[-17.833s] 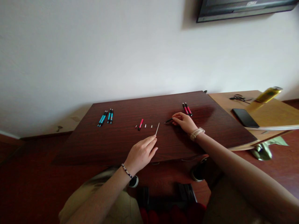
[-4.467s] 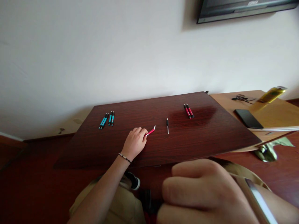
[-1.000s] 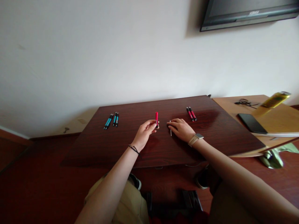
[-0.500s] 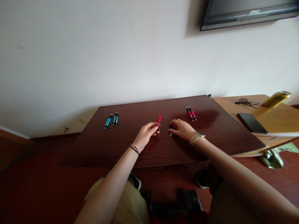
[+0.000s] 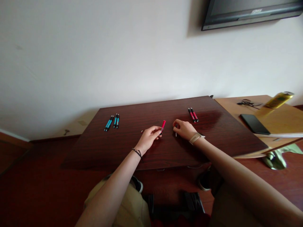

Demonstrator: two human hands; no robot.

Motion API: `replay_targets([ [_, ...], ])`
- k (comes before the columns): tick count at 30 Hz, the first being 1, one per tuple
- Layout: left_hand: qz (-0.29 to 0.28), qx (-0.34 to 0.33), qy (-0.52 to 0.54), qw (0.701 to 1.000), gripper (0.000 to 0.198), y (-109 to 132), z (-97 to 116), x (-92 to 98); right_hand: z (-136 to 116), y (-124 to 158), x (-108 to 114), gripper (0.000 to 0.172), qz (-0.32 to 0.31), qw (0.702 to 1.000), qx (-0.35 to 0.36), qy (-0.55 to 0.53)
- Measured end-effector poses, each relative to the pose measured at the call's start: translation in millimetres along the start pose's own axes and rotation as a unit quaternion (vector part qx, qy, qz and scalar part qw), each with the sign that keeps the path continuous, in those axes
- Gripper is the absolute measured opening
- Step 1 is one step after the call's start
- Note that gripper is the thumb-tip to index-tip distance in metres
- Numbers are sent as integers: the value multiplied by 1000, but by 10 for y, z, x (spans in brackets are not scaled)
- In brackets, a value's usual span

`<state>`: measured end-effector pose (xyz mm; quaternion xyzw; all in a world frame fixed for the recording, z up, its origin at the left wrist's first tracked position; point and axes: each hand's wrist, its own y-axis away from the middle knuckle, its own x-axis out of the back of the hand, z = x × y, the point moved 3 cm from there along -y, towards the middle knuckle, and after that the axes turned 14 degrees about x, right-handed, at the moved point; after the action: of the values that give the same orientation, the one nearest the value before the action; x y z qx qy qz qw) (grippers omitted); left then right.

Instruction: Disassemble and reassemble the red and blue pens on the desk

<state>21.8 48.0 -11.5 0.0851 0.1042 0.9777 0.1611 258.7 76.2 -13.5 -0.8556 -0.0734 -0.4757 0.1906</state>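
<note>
My left hand point(image 5: 151, 136) is closed on the red barrel of a pen point(image 5: 163, 124), whose red end points up and away from me. Across a small gap, my right hand point(image 5: 184, 129) pinches a small part, mostly hidden by the fingers. A thin white bit point(image 5: 176, 134) sticks out below those fingertips. Just left of my left hand, a tiny pale piece point(image 5: 141, 131) lies on the dark wooden table point(image 5: 142, 115). Two red pens point(image 5: 193, 115) with black ends lie side by side beyond my right hand. Several blue pens point(image 5: 116, 121) lie at the table's left.
A lighter wooden cabinet point(image 5: 281, 121) adjoins the table on the right. On it are a black phone point(image 5: 254, 124), a dark cable point(image 5: 248, 103) and a yellow can point(image 5: 279, 100). A TV point(image 5: 253, 14) hangs on the wall above.
The red barrel in my left hand has tilted further right and sits slightly lower. My right hand has shifted a little, hiding more of its part. The pale piece now shows on the table.
</note>
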Motion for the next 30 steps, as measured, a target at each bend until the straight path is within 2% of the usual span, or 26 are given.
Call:
replay_targets([
  [2, 4, -6, -19, 1000, 28, 7, 13, -1, 43, -11, 5, 11, 35, 994, -14, -101],
  [4, 4, -12, -36, 999, 28, 18, 29, -7, 70, -10, -1, 15, 74, 965, -48, -247],
  [6, 2, -14, -50, 999, 28, 28, 39, -14, 65, 5, -10, 22, 118, 905, -94, -398],
  [8, 1, -14, -59, 998, 28, 34, 42, -20, 25, 28, -13, 31, 154, 830, -130, -521],
  [10, 0, -14, -64, 998, 27, 36, 40, -22, -40, 43, -9, 35, 159, 761, -144, -612],
  [12, -1, -16, -68, 998, 27, 36, 41, -20, -100, 49, 2, 31, 145, 711, -145, -673],
  [14, -1, -21, -73, 997, 26, 38, 45, -15, -132, 47, 15, 26, 131, 683, -142, -704],
  [18, 6, -28, -84, 996, 27, 44, 58, -3, -123, 35, 36, 23, 140, 660, -143, -724],
  [23, 6, -29, -89, 996, 27, 43, 53, 6, -128, 24, 70, 16, 194, 645, -117, -730],
  [26, 4, -27, -89, 996, 28, 34, 47, 10, -153, 35, 80, 15, 232, 653, -107, -713],
  [30, 9, -24, -82, 996, 28, 20, 43, 22, -181, 52, 71, 25, 243, 681, -85, -686],
])
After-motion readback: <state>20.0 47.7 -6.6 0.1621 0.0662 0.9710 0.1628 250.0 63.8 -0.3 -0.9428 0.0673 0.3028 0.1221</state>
